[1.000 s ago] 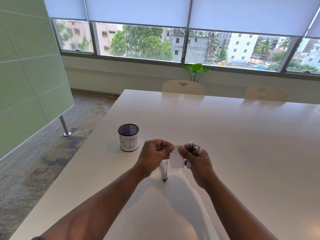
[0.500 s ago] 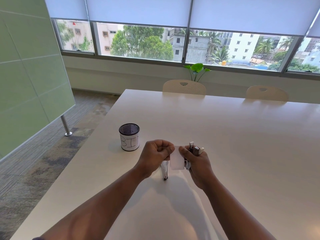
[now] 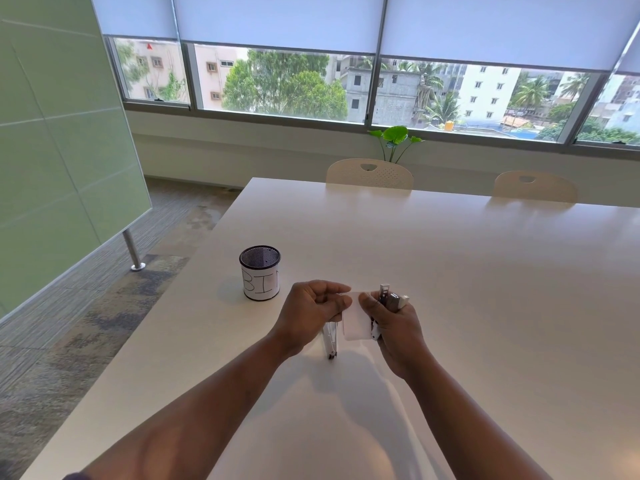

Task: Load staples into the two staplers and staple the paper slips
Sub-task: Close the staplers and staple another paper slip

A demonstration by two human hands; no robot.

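A: White paper slip (image 3: 356, 320) hangs between both hands above the table (image 3: 485, 271). Left hand (image 3: 311, 315) pinches its upper left corner, fingers curled; one stapler (image 3: 330, 341) pokes out beneath that fist.
B: Right hand (image 3: 398, 323)?
A: Thumb and forefinger pinch the slip's right edge, other fingers curled round the second stapler (image 3: 389, 297).
B: Change over the last second?
A: Practically none; grips identical, slip shifted negligibly. Judgement: aligning the slip, stapling not begun. BIN cup (image 3: 260, 273) stands just left
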